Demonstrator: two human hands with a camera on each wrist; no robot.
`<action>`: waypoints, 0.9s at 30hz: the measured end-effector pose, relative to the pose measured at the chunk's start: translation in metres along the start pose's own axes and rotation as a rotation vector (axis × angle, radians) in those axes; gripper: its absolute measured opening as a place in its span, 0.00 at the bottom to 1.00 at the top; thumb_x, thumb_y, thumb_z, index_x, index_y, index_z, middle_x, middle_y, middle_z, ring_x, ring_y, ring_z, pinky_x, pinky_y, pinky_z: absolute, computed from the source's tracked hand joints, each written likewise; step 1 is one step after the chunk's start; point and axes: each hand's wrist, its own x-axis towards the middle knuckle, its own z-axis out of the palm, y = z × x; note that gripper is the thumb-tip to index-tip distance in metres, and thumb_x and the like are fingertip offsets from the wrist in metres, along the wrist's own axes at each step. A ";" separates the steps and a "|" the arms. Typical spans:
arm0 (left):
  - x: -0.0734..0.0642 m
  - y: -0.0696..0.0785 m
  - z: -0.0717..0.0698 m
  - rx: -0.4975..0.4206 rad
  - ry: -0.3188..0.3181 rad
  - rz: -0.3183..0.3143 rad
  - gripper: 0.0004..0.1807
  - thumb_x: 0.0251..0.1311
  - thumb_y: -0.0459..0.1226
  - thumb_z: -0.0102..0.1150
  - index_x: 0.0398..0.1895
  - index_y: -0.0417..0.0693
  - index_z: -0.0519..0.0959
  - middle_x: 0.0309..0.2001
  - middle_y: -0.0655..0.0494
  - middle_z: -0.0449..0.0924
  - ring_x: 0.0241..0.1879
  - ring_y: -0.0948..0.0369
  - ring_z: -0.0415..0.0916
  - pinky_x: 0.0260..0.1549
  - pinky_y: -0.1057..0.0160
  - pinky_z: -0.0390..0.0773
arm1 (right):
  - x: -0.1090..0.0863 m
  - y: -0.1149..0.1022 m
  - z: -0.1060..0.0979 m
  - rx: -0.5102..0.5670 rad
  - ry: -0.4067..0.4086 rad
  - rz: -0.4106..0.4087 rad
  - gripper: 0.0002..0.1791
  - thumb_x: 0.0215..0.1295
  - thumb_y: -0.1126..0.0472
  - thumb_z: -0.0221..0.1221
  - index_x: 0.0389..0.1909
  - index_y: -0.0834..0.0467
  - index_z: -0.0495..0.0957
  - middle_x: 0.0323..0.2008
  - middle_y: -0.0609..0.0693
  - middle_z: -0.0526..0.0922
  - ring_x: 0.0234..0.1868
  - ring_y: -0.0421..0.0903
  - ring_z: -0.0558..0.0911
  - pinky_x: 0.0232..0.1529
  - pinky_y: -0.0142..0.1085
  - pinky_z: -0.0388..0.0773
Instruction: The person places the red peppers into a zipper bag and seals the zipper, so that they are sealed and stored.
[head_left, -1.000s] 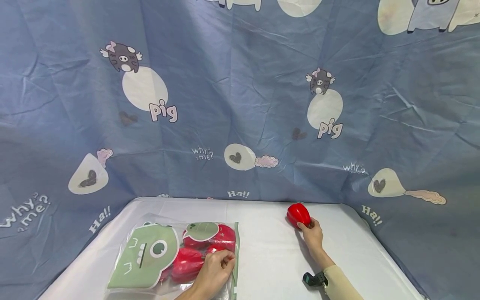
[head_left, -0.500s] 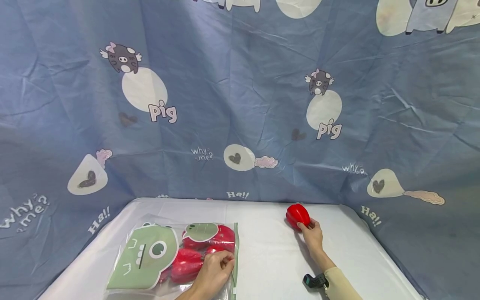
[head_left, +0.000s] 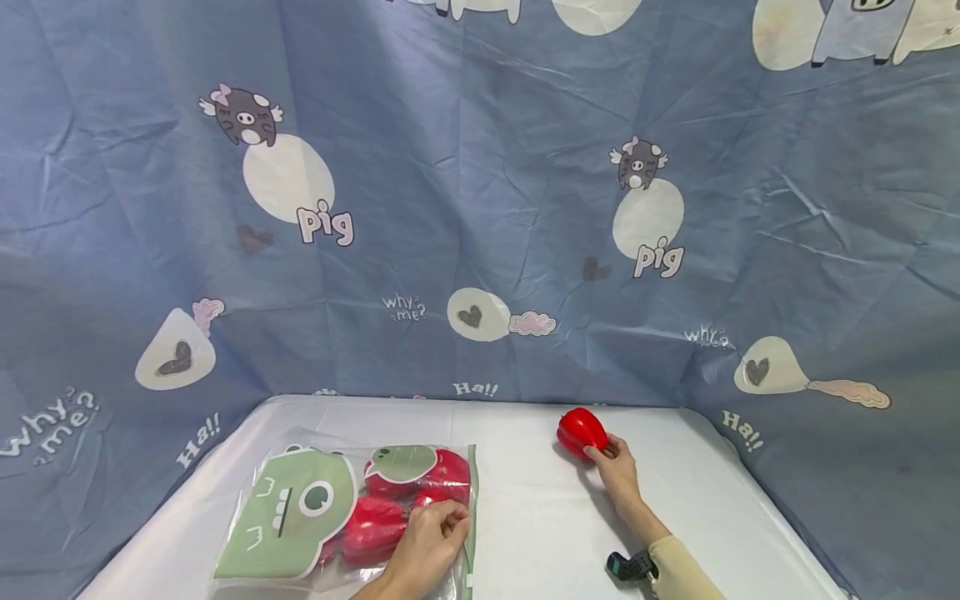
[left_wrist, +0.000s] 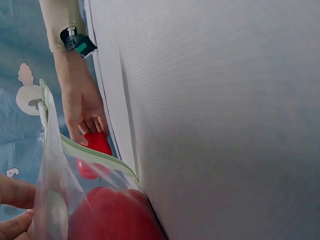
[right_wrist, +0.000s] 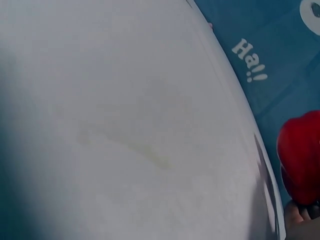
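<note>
My left hand [head_left: 431, 537] pinches the upper film of a clear zip bag [head_left: 251, 533] near its green-edged right side. In the left wrist view, the lifted film leaves the mouth of the zip bag [left_wrist: 95, 156] gaping. Several red bell peppers [head_left: 372, 531] lie inside, partly covered by the bag's green monster print. To the right, my right hand [head_left: 618, 471] grips another red bell pepper [head_left: 581, 432] by one end, its fingertips partly hidden. Only an edge of that bell pepper [right_wrist: 301, 157] shows in the right wrist view.
A white cloth covers the table [head_left: 525, 517], which has rounded far corners. Behind it hangs a blue curtain [head_left: 480, 167] printed with pigs. A black device [head_left: 632, 567] is strapped to the right wrist, by a cream sleeve [head_left: 682, 567].
My right hand has moved slightly left with the bell pepper in the last half second. The left hand and the bag have stayed where they were.
</note>
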 end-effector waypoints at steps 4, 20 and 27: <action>0.001 0.000 -0.001 0.000 -0.004 -0.007 0.02 0.57 0.32 0.61 0.29 0.43 0.83 0.22 0.67 0.75 0.25 0.74 0.68 0.26 0.72 0.73 | -0.004 0.000 0.006 -0.003 -0.035 -0.005 0.34 0.62 0.58 0.61 0.65 0.67 0.60 0.62 0.68 0.70 0.64 0.60 0.71 0.63 0.51 0.68; 0.003 0.002 -0.004 -0.018 -0.009 -0.031 0.03 0.58 0.32 0.62 0.32 0.42 0.83 0.23 0.66 0.77 0.24 0.73 0.68 0.26 0.72 0.73 | -0.028 -0.011 0.030 0.023 -0.180 -0.127 0.30 0.57 0.64 0.64 0.60 0.66 0.67 0.59 0.65 0.74 0.63 0.60 0.73 0.50 0.31 0.78; 0.002 0.003 -0.003 -0.022 0.023 -0.021 0.02 0.57 0.31 0.62 0.30 0.43 0.83 0.22 0.66 0.76 0.24 0.74 0.68 0.25 0.72 0.73 | -0.036 -0.010 0.032 -0.005 -0.258 -0.145 0.30 0.55 0.64 0.63 0.59 0.66 0.68 0.57 0.63 0.76 0.61 0.59 0.74 0.53 0.37 0.78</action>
